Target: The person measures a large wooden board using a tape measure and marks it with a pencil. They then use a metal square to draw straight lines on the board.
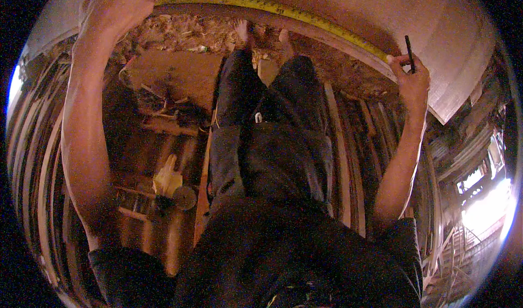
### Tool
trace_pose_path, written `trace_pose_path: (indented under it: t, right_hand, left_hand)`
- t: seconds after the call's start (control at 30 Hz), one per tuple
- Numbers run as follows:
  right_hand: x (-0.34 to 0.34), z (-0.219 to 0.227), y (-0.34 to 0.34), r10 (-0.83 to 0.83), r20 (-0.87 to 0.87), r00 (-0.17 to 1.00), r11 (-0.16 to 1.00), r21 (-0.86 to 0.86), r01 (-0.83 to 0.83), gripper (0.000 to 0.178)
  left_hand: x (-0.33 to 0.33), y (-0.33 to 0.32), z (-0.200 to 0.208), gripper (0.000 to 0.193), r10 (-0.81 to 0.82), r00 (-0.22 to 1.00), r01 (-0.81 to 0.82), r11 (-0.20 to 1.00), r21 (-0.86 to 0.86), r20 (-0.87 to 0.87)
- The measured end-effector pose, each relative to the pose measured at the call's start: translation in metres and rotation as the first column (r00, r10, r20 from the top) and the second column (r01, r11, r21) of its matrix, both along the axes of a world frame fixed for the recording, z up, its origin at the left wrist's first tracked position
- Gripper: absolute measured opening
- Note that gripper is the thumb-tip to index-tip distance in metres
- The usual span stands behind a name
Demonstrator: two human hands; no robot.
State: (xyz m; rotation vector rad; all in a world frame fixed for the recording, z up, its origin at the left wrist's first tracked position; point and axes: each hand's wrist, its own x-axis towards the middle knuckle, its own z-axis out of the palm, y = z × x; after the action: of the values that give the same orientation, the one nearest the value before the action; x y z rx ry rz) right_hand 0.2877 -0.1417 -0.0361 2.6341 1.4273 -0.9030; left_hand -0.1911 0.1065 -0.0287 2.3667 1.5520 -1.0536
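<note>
A yellow tape measure (278,9) stretches across a broad, flat wooden board (348,0), close to the edge nearest me. At the tape's left end my left hand (117,8) is closed, with the thumb against the blade; whether it hides the tape's case I cannot tell. The other end of the blade meets the fingertips of my right hand (412,74), which is closed over the board's near edge at the right. A slim black pencil (409,53) sticks up from between the fingers of that same hand.
Wood shavings (185,32) cover the ground below the board, by my bare feet (241,31). Long timber strips (49,177) stand at the left, and more strips (354,161) at the right. A bright opening (487,210) shows at far right.
</note>
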Motion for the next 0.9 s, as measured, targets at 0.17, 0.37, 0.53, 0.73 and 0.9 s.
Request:
trace_pose_path:
  t: [0.17,0.37,0.53,0.73,0.9]
  right_hand:
    - [0.006,-0.008,-0.016,-0.020,0.033,0.999,0.999,0.028,0.019,0.045]
    - [0.005,-0.008,-0.028,-0.046,-0.020,0.999,0.996,0.070,0.047,0.040]
    - [-0.003,-0.002,-0.029,-0.052,-0.081,0.995,0.984,0.166,0.065,0.035]
    - [-0.024,-0.005,-0.003,-0.116,-0.296,0.948,0.842,0.477,0.252,0.029]
    - [-0.115,0.015,0.039,0.080,-0.385,0.919,0.832,0.534,0.152,0.047]
  left_hand:
    - [0.005,-0.002,-0.001,0.047,0.038,0.999,-0.038,0.998,-0.051,-0.007]
    - [0.017,-0.011,0.011,0.051,-0.037,0.998,0.038,0.999,0.013,-0.048]
    - [-0.007,-0.007,-0.006,0.057,-0.074,0.997,0.075,0.996,0.048,-0.034]
    - [-0.015,-0.007,0.002,0.038,-0.059,0.991,0.067,0.996,0.061,-0.117]
    - [-0.022,-0.004,-0.006,0.038,-0.087,0.995,0.094,0.983,0.155,-0.053]
